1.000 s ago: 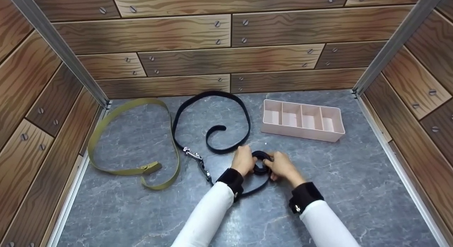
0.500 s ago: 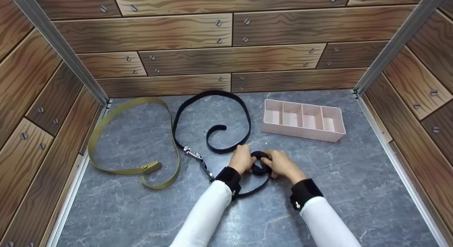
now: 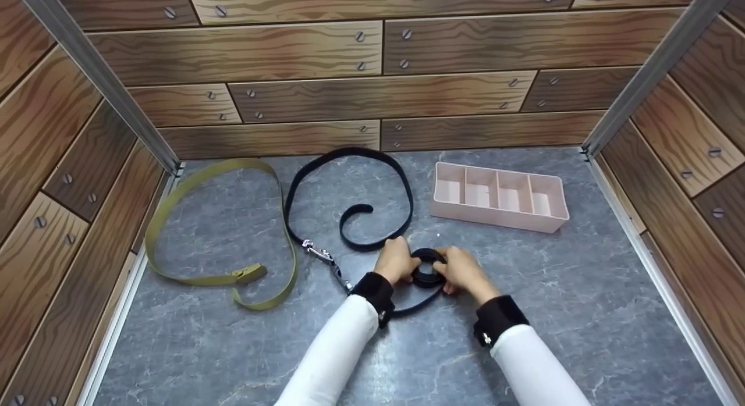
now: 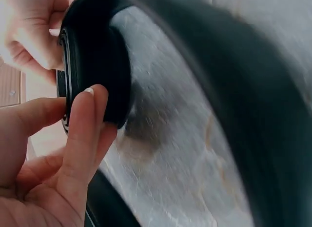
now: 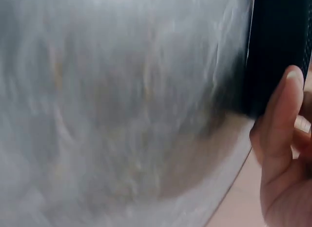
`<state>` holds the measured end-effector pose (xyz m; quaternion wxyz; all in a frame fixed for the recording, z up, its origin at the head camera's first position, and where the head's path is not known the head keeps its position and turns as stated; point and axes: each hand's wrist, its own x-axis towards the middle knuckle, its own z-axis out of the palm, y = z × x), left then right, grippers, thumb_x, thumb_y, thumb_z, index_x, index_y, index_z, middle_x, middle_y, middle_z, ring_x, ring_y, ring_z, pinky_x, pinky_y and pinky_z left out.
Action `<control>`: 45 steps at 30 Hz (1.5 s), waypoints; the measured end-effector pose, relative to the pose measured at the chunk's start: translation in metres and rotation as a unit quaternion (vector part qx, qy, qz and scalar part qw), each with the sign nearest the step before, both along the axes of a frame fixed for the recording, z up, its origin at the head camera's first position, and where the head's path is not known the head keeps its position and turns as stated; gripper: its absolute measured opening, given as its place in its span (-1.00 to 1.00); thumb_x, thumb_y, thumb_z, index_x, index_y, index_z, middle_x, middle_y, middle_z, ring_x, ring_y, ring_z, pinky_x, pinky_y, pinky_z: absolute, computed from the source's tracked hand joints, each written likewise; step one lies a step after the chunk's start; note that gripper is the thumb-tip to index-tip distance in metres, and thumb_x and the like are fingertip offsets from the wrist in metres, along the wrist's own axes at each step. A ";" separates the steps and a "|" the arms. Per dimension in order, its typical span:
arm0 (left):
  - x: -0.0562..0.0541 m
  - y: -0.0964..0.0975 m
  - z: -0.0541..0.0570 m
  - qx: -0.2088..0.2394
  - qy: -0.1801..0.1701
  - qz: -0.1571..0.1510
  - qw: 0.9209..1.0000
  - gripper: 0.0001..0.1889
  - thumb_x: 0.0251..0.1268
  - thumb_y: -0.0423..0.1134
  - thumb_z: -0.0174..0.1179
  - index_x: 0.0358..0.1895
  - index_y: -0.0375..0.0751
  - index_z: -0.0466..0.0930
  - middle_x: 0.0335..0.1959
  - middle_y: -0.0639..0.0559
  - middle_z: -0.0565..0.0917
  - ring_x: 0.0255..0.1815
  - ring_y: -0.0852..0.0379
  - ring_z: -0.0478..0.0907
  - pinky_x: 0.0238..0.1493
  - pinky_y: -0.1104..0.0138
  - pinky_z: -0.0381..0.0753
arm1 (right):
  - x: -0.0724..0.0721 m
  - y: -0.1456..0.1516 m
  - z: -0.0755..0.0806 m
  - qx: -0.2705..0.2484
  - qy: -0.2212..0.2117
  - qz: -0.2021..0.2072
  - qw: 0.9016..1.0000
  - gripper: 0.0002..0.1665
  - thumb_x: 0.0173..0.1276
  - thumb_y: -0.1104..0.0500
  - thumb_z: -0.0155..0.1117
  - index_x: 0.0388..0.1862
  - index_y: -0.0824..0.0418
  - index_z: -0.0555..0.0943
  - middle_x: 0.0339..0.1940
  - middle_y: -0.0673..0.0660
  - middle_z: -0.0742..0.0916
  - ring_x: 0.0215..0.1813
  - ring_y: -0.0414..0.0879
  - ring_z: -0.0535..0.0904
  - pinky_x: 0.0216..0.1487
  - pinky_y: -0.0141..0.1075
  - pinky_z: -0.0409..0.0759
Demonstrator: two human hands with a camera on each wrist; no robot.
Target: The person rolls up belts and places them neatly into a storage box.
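Note:
In the head view both hands meet at a rolled coil of black belt point(image 3: 428, 282) near the middle of the grey floor. My left hand point(image 3: 396, 262) grips the coil's left side; in the left wrist view its thumb and fingers point(image 4: 80, 132) pinch the rolled layers. From the right, my right hand point(image 3: 463, 272) holds the coil with its thumb at the inner opening. In the right wrist view its fingers point(image 5: 282, 114) press on the belt's outer face. The belt's unrolled tail point(image 3: 416, 308) curves from the coil and passes under my left wrist, where part is hidden.
A second black belt point(image 3: 405, 185) lies in a loop behind the hands, its silver buckle point(image 3: 317, 252) toward the front left. Left of it lies an olive webbing belt point(image 3: 152, 231). A pink divided tray point(image 3: 497, 216) stands at the back right. Wood-patterned walls enclose the floor.
The coil and both hands have shifted slightly left. The loose tail between the coil and my left wrist looks a little shorter. The other belts and the tray stay put.

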<state>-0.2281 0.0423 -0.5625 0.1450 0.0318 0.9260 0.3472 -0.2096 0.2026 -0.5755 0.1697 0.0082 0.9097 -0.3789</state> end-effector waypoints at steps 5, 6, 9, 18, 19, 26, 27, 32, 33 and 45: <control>0.002 0.001 -0.001 -0.027 0.031 -0.039 0.998 -0.84 0.24 -0.26 0.32 -0.36 -0.32 0.63 -0.58 -0.16 0.67 -0.89 0.23 0.50 -0.74 0.44 0.49 | -0.004 0.003 0.003 0.007 -0.002 0.050 0.999 -0.51 0.43 0.28 0.18 0.32 0.32 0.48 -0.19 0.48 0.68 -0.74 -0.06 0.57 -0.68 -0.21 0.58; 0.002 0.001 -0.001 -0.027 0.032 -0.040 0.998 -0.84 0.24 -0.27 0.32 -0.35 -0.32 0.63 -0.56 -0.17 0.68 -0.88 0.22 0.51 -0.72 0.44 0.49 | -0.003 0.003 0.003 0.004 0.000 0.045 0.999 -0.52 0.44 0.28 0.19 0.32 0.31 0.48 -0.17 0.48 0.68 -0.74 -0.06 0.58 -0.68 -0.21 0.58; 0.003 0.003 0.000 -0.024 0.036 -0.027 0.999 -0.87 0.23 -0.31 0.30 -0.35 -0.33 0.63 -0.53 -0.20 0.69 -0.81 0.19 0.56 -0.64 0.45 0.54 | 0.001 0.003 0.001 -0.019 0.000 0.014 1.000 -0.50 0.44 0.23 0.20 0.32 0.33 0.48 -0.36 0.41 0.71 -0.73 -0.05 0.59 -0.67 -0.22 0.59; 0.004 0.007 0.000 -0.008 0.018 0.008 1.000 -0.92 0.21 -0.38 0.23 -0.39 -0.35 0.64 -0.59 -0.17 0.68 -0.80 0.20 0.58 -0.59 0.46 0.55 | 0.005 -0.005 0.003 -0.006 -0.014 -0.080 0.997 -0.46 0.42 0.16 0.21 0.28 0.43 0.47 -0.66 0.19 0.67 -0.76 -0.10 0.59 -0.70 -0.28 0.57; 0.004 0.007 0.001 -0.009 0.014 0.005 1.000 -0.91 0.22 -0.38 0.24 -0.38 -0.35 0.64 -0.60 -0.16 0.68 -0.81 0.20 0.57 -0.62 0.46 0.54 | 0.004 -0.006 0.004 0.006 -0.013 -0.077 0.997 -0.47 0.42 0.17 0.21 0.28 0.43 0.48 -0.64 0.21 0.68 -0.76 -0.10 0.59 -0.71 -0.28 0.57; 0.004 0.006 0.005 -0.063 0.048 -0.029 0.996 -0.84 0.19 -0.31 0.33 -0.27 -0.37 0.66 -0.41 -0.23 0.72 -0.51 0.04 0.71 -0.45 0.39 0.63 | -0.006 -0.011 0.010 0.086 0.009 -0.015 0.996 -0.48 0.41 0.18 0.25 0.29 0.35 0.50 -0.38 0.30 0.71 -0.73 -0.11 0.58 -0.69 -0.27 0.55; 0.004 0.006 0.005 -0.070 0.057 -0.032 0.995 -0.85 0.20 -0.31 0.32 -0.27 -0.36 0.67 -0.37 -0.23 0.73 -0.46 0.02 0.71 -0.40 0.39 0.63 | -0.006 -0.012 0.010 0.095 0.014 -0.009 0.995 -0.49 0.42 0.17 0.24 0.29 0.33 0.50 -0.39 0.28 0.71 -0.72 -0.11 0.57 -0.68 -0.27 0.54; 0.003 0.006 0.004 -0.061 0.061 -0.021 0.996 -0.91 0.19 -0.36 0.29 -0.33 -0.35 0.68 -0.34 -0.24 0.73 -0.42 -0.02 0.72 -0.35 0.38 0.64 | 0.000 -0.017 0.009 0.104 0.033 -0.031 0.994 -0.56 0.41 0.11 0.25 0.20 0.26 0.60 -0.45 0.25 0.71 -0.73 -0.13 0.58 -0.69 -0.29 0.52; 0.003 0.006 0.004 -0.056 0.059 -0.016 0.997 -0.93 0.18 -0.37 0.28 -0.36 -0.34 0.68 -0.36 -0.24 0.73 -0.45 -0.01 0.71 -0.36 0.38 0.64 | 0.002 -0.018 0.008 0.094 0.029 -0.039 0.994 -0.56 0.40 0.10 0.26 0.17 0.28 0.60 -0.47 0.27 0.70 -0.74 -0.12 0.58 -0.71 -0.29 0.52; -0.001 0.004 0.008 -0.116 0.024 -0.012 0.993 -0.78 0.17 -0.16 0.34 -0.23 -0.25 0.68 -0.25 -0.16 0.72 -0.36 -0.01 0.68 -0.35 0.22 0.62 | 0.007 -0.025 0.006 0.024 -0.022 -0.109 0.994 -0.47 0.43 0.21 0.20 0.33 0.38 0.44 -0.64 0.24 0.66 -0.77 -0.06 0.60 -0.71 -0.24 0.57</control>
